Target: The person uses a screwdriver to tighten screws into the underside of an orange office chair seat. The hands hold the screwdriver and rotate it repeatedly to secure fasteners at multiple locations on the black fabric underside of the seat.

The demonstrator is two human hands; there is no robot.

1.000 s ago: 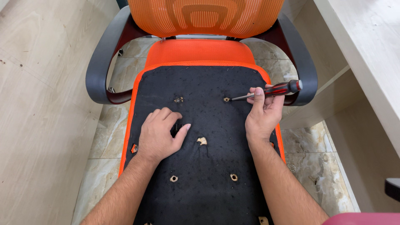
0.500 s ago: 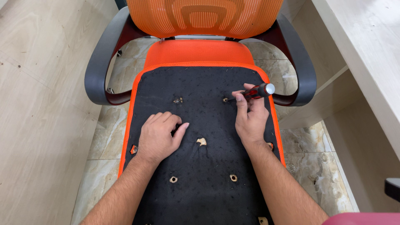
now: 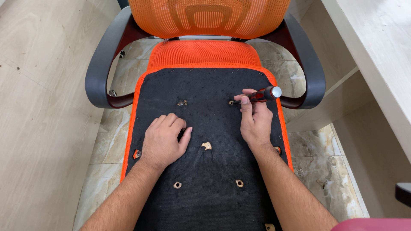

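- Upturned office chair seat (image 3: 205, 171) fills the centre of the frame: black fabric underside edged in orange, dotted with small screw holes.
- Right hand (image 3: 255, 122), right of centre, pinching a screwdriver (image 3: 259, 95) between thumb and fingers; red-and-black handle with a silver end cap pointing to the upper right, tip set at a screw hole (image 3: 231, 102) in the upper middle of the black panel.
- Compared with a second ago, screwdriver swung from lying low and nearly level to a steeper angle, handle drawn in closer above the hole, grip shifted up the shaft. Likely meaning: tool now seated in the hole for turning, rather than just being brought to it.
- Left hand (image 3: 165, 139), left of centre, resting on the fabric with fingers curled loosely and pressed together, thumb out to the right; unchanged in place, bracing the seat, holding nothing visible.
- Orange mesh backrest (image 3: 209, 17) at the top, grey armrests (image 3: 102, 68) curving down either side.
- Pale table (image 3: 376, 55) along the right edge; tiled floor (image 3: 38, 128) below.
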